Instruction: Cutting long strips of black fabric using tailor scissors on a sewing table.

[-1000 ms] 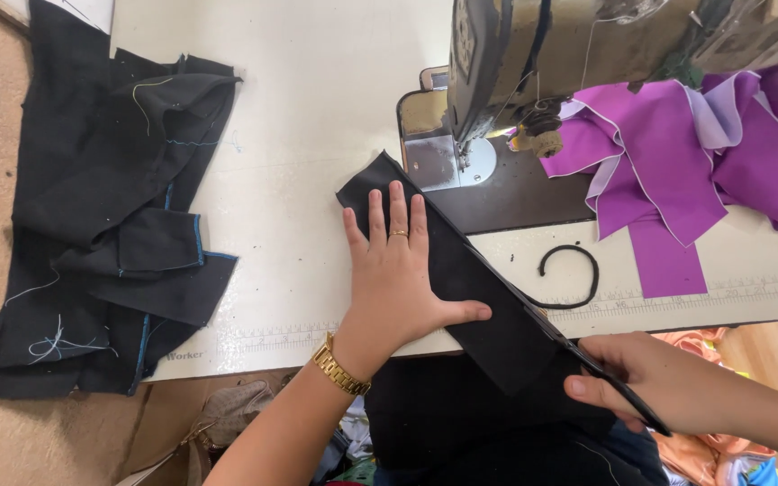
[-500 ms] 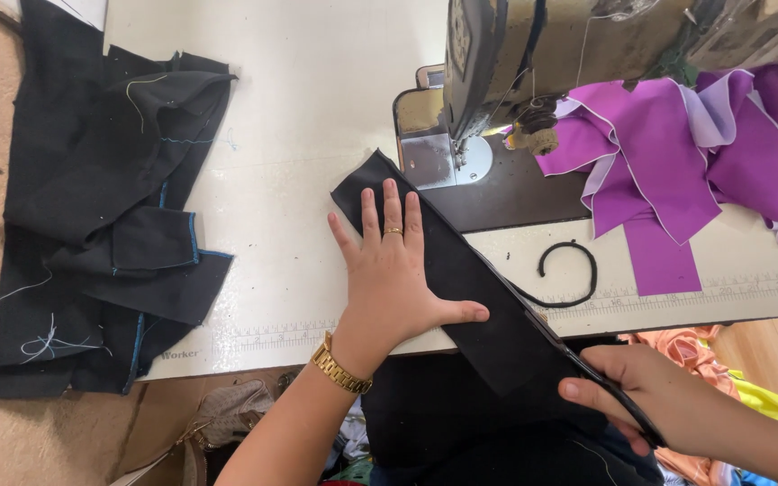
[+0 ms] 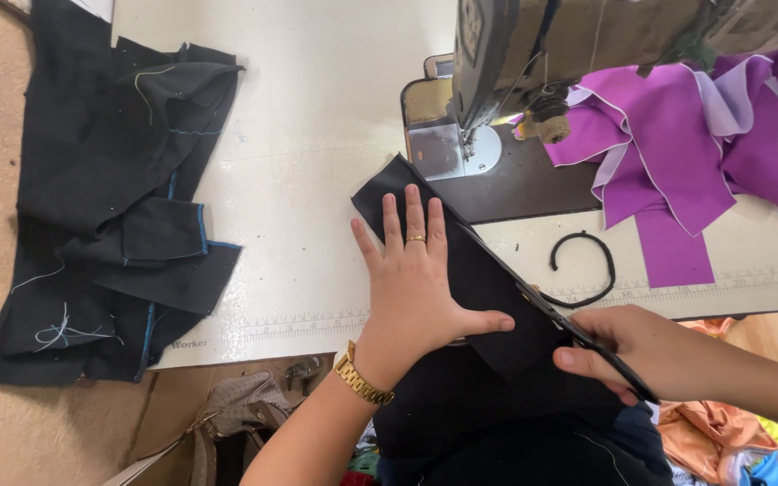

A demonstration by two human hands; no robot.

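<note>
Hands on black fabric strip at sewing table's near edge.
Right hand (image 3: 628,346) closed, pinching the black fabric strip (image 3: 488,279) where it hangs off the near edge; left hand (image 3: 416,288) open, flat on it. Black loop (image 3: 583,270) just right. Sewing machine (image 3: 533,63) behind, purple fabric (image 3: 695,144) far right, dark fabric pile (image 3: 110,207) over left edge.

A fabric strip (image 3: 488,279) runs diagonally across the tabletop (image 3: 317,135) front edge, its far end just before the sewing machine (image 3: 533,54). A pile of cloth (image 3: 110,225) lies at the tabletop's left edge. Right of the machine lie fabric pieces (image 3: 677,144); a cord (image 3: 587,270) lies before them.
</note>
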